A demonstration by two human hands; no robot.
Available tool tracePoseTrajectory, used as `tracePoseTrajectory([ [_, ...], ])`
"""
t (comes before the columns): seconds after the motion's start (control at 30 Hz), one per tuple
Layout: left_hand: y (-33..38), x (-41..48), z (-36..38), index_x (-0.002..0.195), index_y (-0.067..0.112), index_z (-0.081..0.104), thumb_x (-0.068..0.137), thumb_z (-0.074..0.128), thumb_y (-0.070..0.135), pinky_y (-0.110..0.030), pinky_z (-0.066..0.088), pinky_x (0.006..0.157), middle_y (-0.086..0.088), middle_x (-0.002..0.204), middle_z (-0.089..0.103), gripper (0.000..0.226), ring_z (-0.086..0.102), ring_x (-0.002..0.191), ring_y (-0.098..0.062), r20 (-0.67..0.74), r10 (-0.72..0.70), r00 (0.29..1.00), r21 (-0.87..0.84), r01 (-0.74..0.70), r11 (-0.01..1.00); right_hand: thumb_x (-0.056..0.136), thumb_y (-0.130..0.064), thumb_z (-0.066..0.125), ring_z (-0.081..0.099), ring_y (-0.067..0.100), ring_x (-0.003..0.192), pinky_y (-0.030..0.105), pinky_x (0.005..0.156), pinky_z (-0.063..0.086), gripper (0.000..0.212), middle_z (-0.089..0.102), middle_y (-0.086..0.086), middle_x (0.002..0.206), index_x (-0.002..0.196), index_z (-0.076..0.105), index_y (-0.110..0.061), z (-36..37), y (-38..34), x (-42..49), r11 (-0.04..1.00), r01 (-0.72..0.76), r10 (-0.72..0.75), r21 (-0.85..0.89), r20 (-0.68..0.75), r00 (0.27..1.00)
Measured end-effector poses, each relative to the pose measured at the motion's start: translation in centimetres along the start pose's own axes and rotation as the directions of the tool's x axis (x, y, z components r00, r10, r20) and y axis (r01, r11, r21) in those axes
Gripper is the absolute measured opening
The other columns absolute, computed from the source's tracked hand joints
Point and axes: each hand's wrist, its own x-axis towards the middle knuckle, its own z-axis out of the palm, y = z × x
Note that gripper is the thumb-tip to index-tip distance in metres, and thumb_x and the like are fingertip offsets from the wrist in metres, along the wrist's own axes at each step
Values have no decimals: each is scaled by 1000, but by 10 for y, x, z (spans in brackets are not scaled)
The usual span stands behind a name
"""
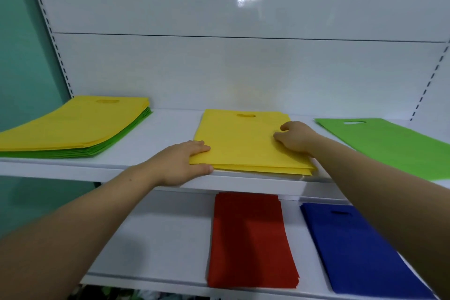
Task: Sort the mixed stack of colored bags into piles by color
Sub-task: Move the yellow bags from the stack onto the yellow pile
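The yellow pile (243, 143) lies flat at the middle of the upper shelf (170, 129), its handle cut-out at the far edge and its near edge reaching the shelf's front lip. Both bare hands are on it.

The left grip (181, 163) takes the pile's near-left corner, at about 8 o'clock on the pile. Its fingers (199, 147) lie nearly straight on the top bag. The thumb (207, 168) runs along the front edge below, so the corner sits pinched between them.

The right grip (295, 136) rests on the pile's right side, at about 3 o'clock. Its fingers are bent and their tips touch the top bag. Whether they pinch a bag or only press on it cannot be told.

At 9 o'clock from the pile, well apart on the same shelf, is the mixed stack (73, 126), with yellow bags on top of green ones. At 3 o'clock lies a green bag (389, 139), flat, with the right forearm crossing its near corner.

On the lower shelf (158, 238), a red pile (250, 238) sits at 6 o'clock from the yellow pile. A blue pile (360, 251) lies just beside it at about 4 o'clock, partly hidden by the right arm.
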Motion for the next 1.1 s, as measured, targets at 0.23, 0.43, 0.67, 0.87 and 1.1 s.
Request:
tracePoseTrajectory([
  [0.23,4,2,-5,144,32,35,85,60,51,-21,13,111,11,155,23,66,19,142,-7,51,7,999,11,-8,1000,99,-37,38,44,29,126,34,100,37,48,46,14,140,135,46,-6,3,0,1,991,-5,12,-137,50,999],
  [0.43,7,7,-25,144,29,34,87,56,52,-21,17,109,7,155,26,65,23,141,-10,57,-15,998,11,14,1000,99,-34,42,41,30,131,35,104,35,51,42,13,145,141,40,-5,-8,-20,6,990,51,-48,-134,19,999],
  [0.67,-14,3,-63,144,27,35,88,52,56,-26,20,111,9,154,27,66,26,140,-11,-50,-87,995,56,89,994,100,-34,41,40,30,131,36,102,36,52,40,13,147,142,37,-4,-5,-83,12,976,186,-190,-117,-32,981],
  [0.87,-70,-17,-94,144,25,35,89,49,57,-27,21,111,8,154,27,66,27,140,-13,-121,-171,978,90,182,979,100,-42,40,37,30,134,35,105,33,56,38,12,148,142,38,-5,25,-155,14,956,271,-273,-115,-6,962],
  [1.1,-180,-52,-134,145,25,36,87,50,60,-30,23,113,5,154,28,69,29,140,-16,-147,-273,951,77,286,955,98,-42,42,41,30,130,33,101,35,54,43,14,143,136,44,-3,80,-268,24,946,309,-308,-95,24,951],
])
